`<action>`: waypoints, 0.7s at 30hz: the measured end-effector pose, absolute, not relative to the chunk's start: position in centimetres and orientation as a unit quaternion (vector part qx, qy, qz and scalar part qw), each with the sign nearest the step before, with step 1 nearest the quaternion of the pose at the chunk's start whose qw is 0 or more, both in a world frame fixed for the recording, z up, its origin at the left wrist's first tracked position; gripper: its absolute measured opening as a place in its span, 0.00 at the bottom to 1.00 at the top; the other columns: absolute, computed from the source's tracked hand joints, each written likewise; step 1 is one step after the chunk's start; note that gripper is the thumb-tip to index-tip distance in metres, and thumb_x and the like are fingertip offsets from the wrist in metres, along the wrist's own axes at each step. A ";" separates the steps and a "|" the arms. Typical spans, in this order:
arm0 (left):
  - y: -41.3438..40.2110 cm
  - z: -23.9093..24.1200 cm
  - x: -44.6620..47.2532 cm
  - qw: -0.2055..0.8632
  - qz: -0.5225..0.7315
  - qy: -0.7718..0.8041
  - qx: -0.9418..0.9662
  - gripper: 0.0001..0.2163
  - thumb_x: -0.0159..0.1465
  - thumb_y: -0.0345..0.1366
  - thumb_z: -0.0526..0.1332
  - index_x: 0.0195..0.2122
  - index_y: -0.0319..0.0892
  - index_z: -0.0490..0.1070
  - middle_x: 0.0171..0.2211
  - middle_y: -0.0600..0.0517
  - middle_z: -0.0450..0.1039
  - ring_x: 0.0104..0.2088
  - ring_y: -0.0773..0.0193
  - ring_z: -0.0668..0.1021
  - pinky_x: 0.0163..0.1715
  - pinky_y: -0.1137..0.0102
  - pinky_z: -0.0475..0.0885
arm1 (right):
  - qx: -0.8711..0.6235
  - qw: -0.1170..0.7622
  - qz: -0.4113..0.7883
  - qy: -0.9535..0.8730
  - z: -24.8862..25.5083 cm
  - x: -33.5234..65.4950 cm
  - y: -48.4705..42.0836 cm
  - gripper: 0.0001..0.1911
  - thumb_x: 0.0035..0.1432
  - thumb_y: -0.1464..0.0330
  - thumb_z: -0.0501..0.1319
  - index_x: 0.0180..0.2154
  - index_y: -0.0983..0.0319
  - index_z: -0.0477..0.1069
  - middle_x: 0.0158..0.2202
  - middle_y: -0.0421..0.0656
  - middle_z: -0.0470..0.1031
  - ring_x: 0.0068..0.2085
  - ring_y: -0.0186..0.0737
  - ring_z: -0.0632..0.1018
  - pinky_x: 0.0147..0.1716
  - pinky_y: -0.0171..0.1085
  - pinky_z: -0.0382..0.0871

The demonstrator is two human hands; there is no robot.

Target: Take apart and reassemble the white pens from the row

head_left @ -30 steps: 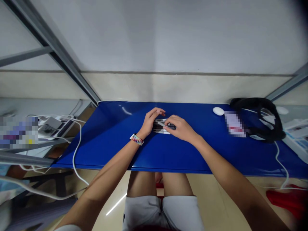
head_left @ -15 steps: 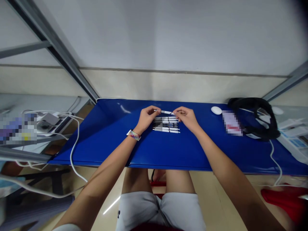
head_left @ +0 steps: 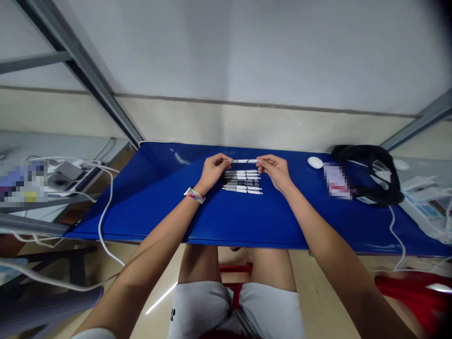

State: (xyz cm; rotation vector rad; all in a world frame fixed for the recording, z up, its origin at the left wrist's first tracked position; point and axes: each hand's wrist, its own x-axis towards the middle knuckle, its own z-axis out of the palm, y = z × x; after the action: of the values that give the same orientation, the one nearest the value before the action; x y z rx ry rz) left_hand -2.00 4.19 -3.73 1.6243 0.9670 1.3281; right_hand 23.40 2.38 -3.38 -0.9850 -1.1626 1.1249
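A white pen with dark bands lies level between my two hands, just beyond a row of similar pens. The fingertips of my left hand pinch its left end. At the other end, my right hand grips the pen between thumb and fingers. Nearer to me, several white and grey pens lie side by side on the blue table, roughly parallel to the held one. A patterned band circles my left wrist.
To the right lie a white computer mouse, a blurred-out packet and a black headset-like strap. White cables hang over the left edge. Grey metal posts rise at the table's sides, with a wall behind.
The held pen has become more level and sits slightly farther from the row. My right hand has shifted a little. The whole view has moved slightly.
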 end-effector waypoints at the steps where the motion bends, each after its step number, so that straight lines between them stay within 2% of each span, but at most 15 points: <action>1: 4.3 -3.8 -2.0 0.406 0.529 0.384 0.639 0.12 0.66 0.45 0.69 0.34 0.41 0.79 0.28 0.51 0.78 0.30 0.63 0.77 0.36 0.67 0.70 | -0.419 0.587 0.477 -0.503 -3.4 23.4 2.4 0.17 0.48 0.58 0.80 0.37 0.59 0.84 0.30 0.42 0.82 0.29 0.37 0.79 0.33 0.40 0.77; 6: 4.3 -3.8 -2.0 0.381 0.545 0.416 0.621 0.20 0.68 0.50 0.68 0.25 0.42 0.74 0.23 0.53 0.72 0.27 0.65 0.73 0.33 0.67 0.66 | -0.402 0.581 0.437 -0.557 -3.7 23.3 2.4 0.15 0.50 0.58 0.79 0.38 0.59 0.85 0.29 0.42 0.82 0.32 0.41 0.82 0.38 0.44 0.79; 9: 4.2 -3.7 -2.2 0.366 0.521 0.446 0.629 0.26 0.71 0.55 0.63 0.22 0.42 0.74 0.19 0.53 0.68 0.24 0.65 0.70 0.30 0.66 0.64 | -0.399 0.583 0.432 -0.561 -3.7 23.2 2.5 0.15 0.51 0.58 0.79 0.39 0.58 0.85 0.31 0.42 0.83 0.34 0.42 0.83 0.40 0.45 0.79; 12: 4.1 -3.6 -2.2 0.369 0.506 0.442 0.642 0.25 0.72 0.56 0.62 0.27 0.41 0.78 0.21 0.52 0.70 0.24 0.65 0.71 0.30 0.66 0.65 | -0.405 0.590 0.441 -0.542 -3.6 23.1 2.6 0.16 0.52 0.57 0.78 0.39 0.59 0.84 0.30 0.43 0.83 0.31 0.40 0.81 0.36 0.43 0.79; 14: 4.1 -3.6 -2.3 0.377 0.511 0.420 0.648 0.16 0.69 0.52 0.68 0.38 0.42 0.82 0.26 0.52 0.75 0.27 0.64 0.74 0.32 0.67 0.67 | -0.413 0.595 0.450 -0.523 -3.6 23.1 2.7 0.16 0.51 0.57 0.78 0.38 0.60 0.84 0.30 0.43 0.82 0.29 0.39 0.79 0.33 0.42 0.77; 16: 4.2 -3.6 -2.4 0.378 0.512 0.404 0.657 0.15 0.65 0.47 0.72 0.46 0.43 0.81 0.28 0.53 0.77 0.28 0.65 0.75 0.32 0.68 0.67 | -0.419 0.600 0.461 -0.502 -3.6 23.2 2.8 0.16 0.49 0.58 0.79 0.37 0.60 0.84 0.30 0.43 0.82 0.29 0.37 0.79 0.33 0.41 0.77; 18: 4.2 -3.7 -2.5 0.369 0.500 0.405 0.670 0.13 0.67 0.47 0.71 0.42 0.43 0.82 0.28 0.53 0.77 0.28 0.64 0.75 0.32 0.68 0.68 | -0.420 0.602 0.479 -0.482 -3.7 23.2 2.8 0.17 0.48 0.58 0.79 0.37 0.60 0.84 0.31 0.42 0.82 0.29 0.37 0.79 0.33 0.40 0.76; 20: 4.3 -3.7 -2.6 0.368 0.494 0.410 0.672 0.17 0.72 0.50 0.64 0.36 0.41 0.81 0.27 0.51 0.76 0.29 0.63 0.76 0.33 0.67 0.69 | -0.419 0.596 0.499 -0.469 -3.8 23.2 2.7 0.17 0.48 0.58 0.80 0.38 0.59 0.84 0.31 0.42 0.82 0.30 0.37 0.79 0.34 0.40 0.76; 21: 4.3 -3.7 -2.6 0.373 0.495 0.407 0.671 0.18 0.73 0.51 0.63 0.37 0.42 0.81 0.26 0.51 0.76 0.29 0.63 0.77 0.34 0.67 0.70 | -0.419 0.593 0.506 -0.466 -3.8 23.2 2.7 0.18 0.47 0.58 0.80 0.38 0.60 0.84 0.31 0.42 0.82 0.30 0.37 0.79 0.34 0.40 0.76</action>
State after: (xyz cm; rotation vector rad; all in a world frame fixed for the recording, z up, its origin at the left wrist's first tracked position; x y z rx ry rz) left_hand -2.64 4.31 -3.73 1.7179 1.0427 1.2680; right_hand 23.17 2.66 -3.80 -0.9733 -1.0823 1.1769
